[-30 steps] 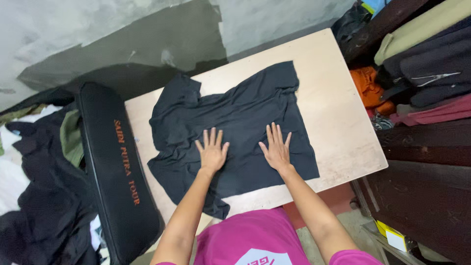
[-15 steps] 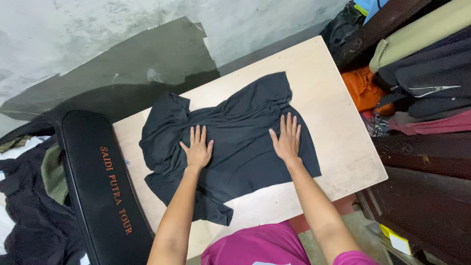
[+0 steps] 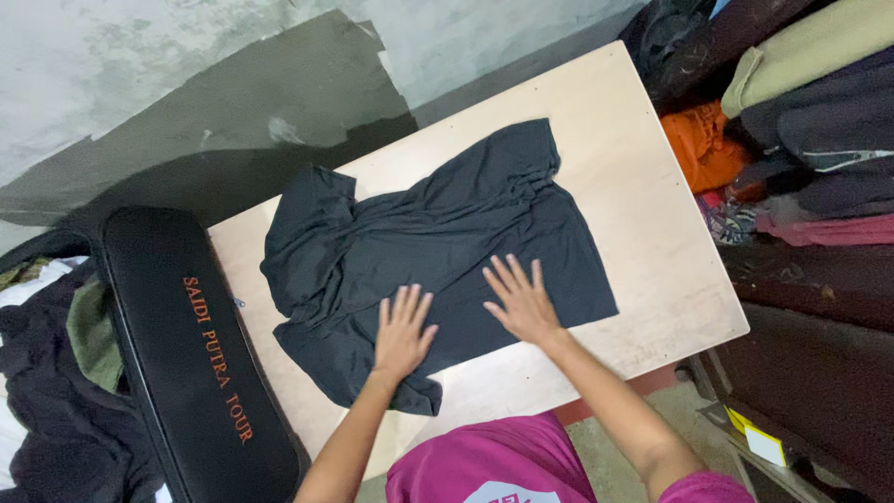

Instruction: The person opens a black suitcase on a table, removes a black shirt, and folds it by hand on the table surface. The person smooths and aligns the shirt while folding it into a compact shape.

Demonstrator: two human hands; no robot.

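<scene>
while both palms press flat on the dark shirt [image 3: 438, 233], the person leans over the pale table [image 3: 652, 251] from the six o'clock edge. the left hand [image 3: 402, 333] lies with fingers spread and released, gripping nothing, on the shirt's near hem at about seven o'clock of the cloth. the right hand [image 3: 521, 303] rests just beside it toward three o'clock, fingers likewise splayed and loose, flat on the fabric close to the near edge. the shirt is spread across the middle of the table, wrinkled, with one sleeve bunched toward ten o'clock and another corner reaching toward one o'clock; a rumpled fold hangs near the table's edge at seven o'clock, under the left wrist. a long black bag [image 3: 196, 363] with orange lettering lies along the table's nine o'clock side, touching it. beyond that, at eight o'clock, sits a heap of dark clothes [image 3: 47, 410]. at two to three o'clock stacked folded fabrics [image 3: 819, 112] fill a dark shelf, with an orange cloth [image 3: 703, 144] beside the table's far corner. the person wears a pink top [image 3: 503, 466].
</scene>
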